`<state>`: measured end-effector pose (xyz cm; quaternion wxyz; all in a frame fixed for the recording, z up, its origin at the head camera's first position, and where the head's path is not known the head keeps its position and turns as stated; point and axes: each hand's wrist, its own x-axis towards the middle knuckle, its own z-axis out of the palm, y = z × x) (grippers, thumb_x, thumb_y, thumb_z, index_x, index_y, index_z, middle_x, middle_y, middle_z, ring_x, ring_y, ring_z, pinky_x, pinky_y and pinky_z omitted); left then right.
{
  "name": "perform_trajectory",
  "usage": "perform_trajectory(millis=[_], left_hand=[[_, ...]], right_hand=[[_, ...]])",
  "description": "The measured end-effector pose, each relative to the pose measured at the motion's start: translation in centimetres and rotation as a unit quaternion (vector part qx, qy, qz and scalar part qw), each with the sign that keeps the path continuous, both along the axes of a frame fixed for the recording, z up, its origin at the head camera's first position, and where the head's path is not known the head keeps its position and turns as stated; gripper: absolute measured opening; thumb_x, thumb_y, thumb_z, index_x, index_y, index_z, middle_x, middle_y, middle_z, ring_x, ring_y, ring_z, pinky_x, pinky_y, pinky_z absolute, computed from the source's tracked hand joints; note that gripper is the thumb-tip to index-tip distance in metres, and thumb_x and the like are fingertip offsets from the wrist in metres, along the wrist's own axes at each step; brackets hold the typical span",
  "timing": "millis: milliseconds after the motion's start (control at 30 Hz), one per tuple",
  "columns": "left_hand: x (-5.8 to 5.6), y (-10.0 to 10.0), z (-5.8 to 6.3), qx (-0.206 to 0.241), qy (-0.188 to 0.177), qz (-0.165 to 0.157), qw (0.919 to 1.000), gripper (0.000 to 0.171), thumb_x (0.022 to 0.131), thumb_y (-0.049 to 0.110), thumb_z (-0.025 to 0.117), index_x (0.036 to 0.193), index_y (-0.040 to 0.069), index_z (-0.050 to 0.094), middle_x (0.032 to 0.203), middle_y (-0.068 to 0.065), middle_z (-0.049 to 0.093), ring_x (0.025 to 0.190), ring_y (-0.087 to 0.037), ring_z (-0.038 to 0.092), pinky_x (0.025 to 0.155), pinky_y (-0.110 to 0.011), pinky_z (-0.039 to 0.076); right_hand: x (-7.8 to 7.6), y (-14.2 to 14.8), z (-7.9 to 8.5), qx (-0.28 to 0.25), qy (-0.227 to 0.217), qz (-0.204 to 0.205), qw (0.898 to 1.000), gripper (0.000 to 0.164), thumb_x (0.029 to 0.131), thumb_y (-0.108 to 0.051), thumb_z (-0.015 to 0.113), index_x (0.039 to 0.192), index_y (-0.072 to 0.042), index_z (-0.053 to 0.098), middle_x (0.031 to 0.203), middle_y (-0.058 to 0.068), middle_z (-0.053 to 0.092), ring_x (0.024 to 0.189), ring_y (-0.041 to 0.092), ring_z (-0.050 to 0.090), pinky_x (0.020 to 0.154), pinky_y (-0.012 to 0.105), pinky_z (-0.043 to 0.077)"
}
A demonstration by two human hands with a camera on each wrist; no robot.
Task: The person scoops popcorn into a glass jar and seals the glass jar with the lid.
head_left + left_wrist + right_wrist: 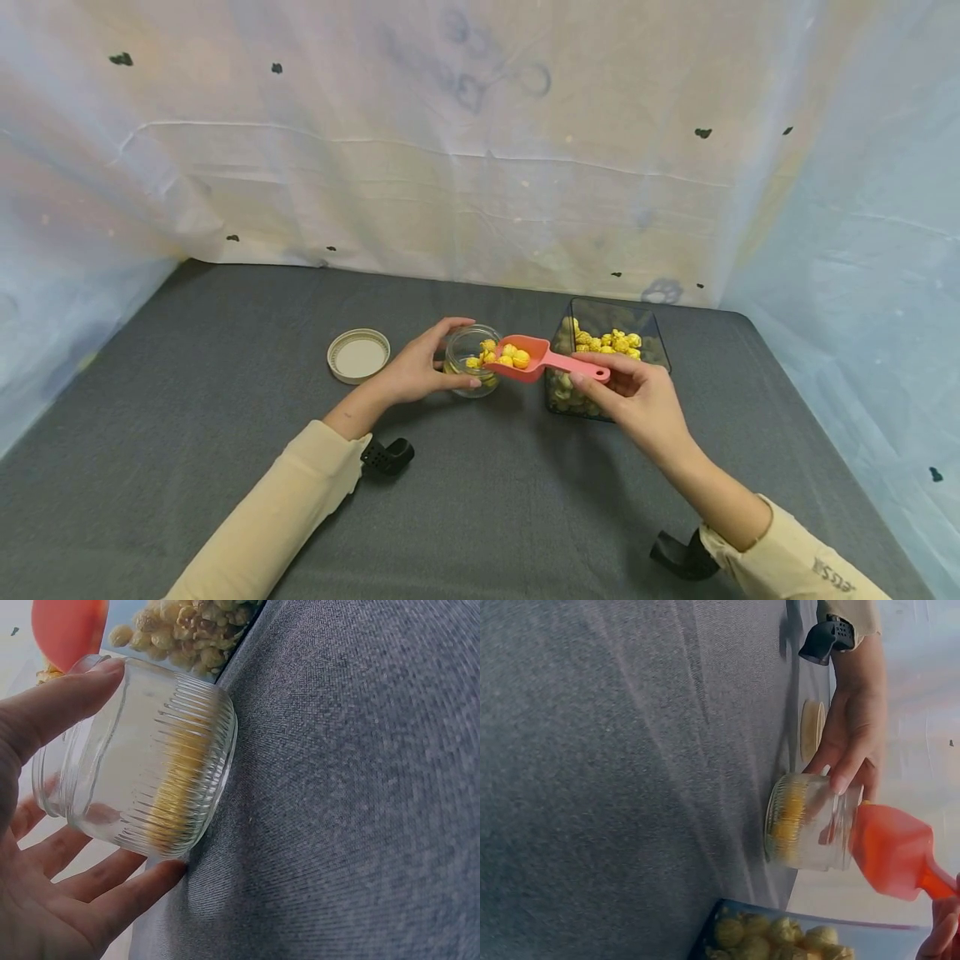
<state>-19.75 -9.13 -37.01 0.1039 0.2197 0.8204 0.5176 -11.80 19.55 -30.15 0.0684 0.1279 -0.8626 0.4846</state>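
Note:
My left hand (417, 367) grips a ribbed glass jar (142, 757) around its side, thumb near the rim and fingers spread along the far wall. Yellow popcorn (180, 780) lies in the jar's lower part. With thumb and fingers, my right hand (636, 392) pinches the handle of a pink scoop (555, 362). Several round yellow popcorn pieces (514, 357) sit in the scoop, whose front lip overlaps the jar's mouth, with some pieces right at the opening. In the right wrist view the scoop (892, 851) is beside the jar's rim.
A clear dark-tinted box (652, 337) of yellow popcorn stands right of the jar, partly behind my right hand. A cream round lid (358, 357) lies on the grey cloth-covered table (465, 500) to the left. Pale sheeting (420, 183) hangs behind and at both sides.

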Motion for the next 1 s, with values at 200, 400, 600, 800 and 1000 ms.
perform_trajectory(millis=[200, 400, 600, 800, 1000], left_hand=[[-0.1, 0.0, -0.1, 0.000, -0.002, -0.002, 1.0000, 0.082, 0.080, 0.023, 0.080, 0.147, 0.019, 0.033, 0.147, -0.011, 0.037, 0.133, -0.035, 0.043, 0.099, -0.050, 0.047], [-0.1, 0.0, -0.1, 0.001, -0.003, 0.001, 1.0000, 0.083, 0.079, 0.021, 0.080, 0.147, 0.018, 0.033, 0.148, -0.011, 0.035, 0.133, -0.035, 0.042, 0.099, -0.050, 0.047], [0.0, 0.1, 0.0, -0.003, 0.001, 0.004, 1.0000, 0.083, 0.079, 0.022, 0.080, 0.147, 0.018, 0.034, 0.149, -0.010, 0.035, 0.134, -0.036, 0.041, 0.099, -0.050, 0.047], [-0.1, 0.0, -0.1, 0.003, 0.003, 0.002, 1.0000, 0.082, 0.079, 0.021, 0.081, 0.147, 0.018, 0.034, 0.147, -0.010, 0.037, 0.133, -0.035, 0.042, 0.098, -0.050, 0.047], [-0.1, 0.0, -0.1, 0.005, 0.006, -0.001, 1.0000, 0.082, 0.079, 0.021, 0.080, 0.147, 0.017, 0.034, 0.148, -0.010, 0.036, 0.134, -0.036, 0.041, 0.099, -0.050, 0.047]], right_hand=[[-0.2, -0.3, 0.7, 0.019, 0.001, 0.000, 1.000, 0.028, 0.088, -0.017, 0.072, 0.114, -0.007, 0.071, 0.096, 0.008, 0.066, 0.068, 0.007, 0.057, 0.057, 0.021, 0.046], [-0.4, -0.3, 1.2, 0.032, 0.003, -0.004, 0.999, 0.027, 0.087, -0.015, 0.072, 0.113, -0.008, 0.071, 0.087, 0.005, 0.063, 0.064, 0.007, 0.055, 0.052, 0.022, 0.043], [-0.5, -0.2, 1.3, 0.040, 0.001, -0.007, 0.999, 0.026, 0.088, -0.017, 0.071, 0.113, -0.008, 0.071, 0.086, 0.003, 0.062, 0.064, 0.007, 0.054, 0.052, 0.023, 0.043], [-0.4, -0.2, 1.3, 0.040, -0.006, -0.011, 0.999, 0.027, 0.088, -0.018, 0.071, 0.113, -0.009, 0.071, 0.087, 0.004, 0.062, 0.065, 0.007, 0.054, 0.053, 0.023, 0.043], [-0.2, -0.1, 1.2, 0.029, -0.009, -0.004, 1.000, 0.028, 0.088, -0.017, 0.071, 0.114, -0.008, 0.071, 0.091, 0.005, 0.065, 0.067, 0.008, 0.060, 0.055, 0.021, 0.045]])
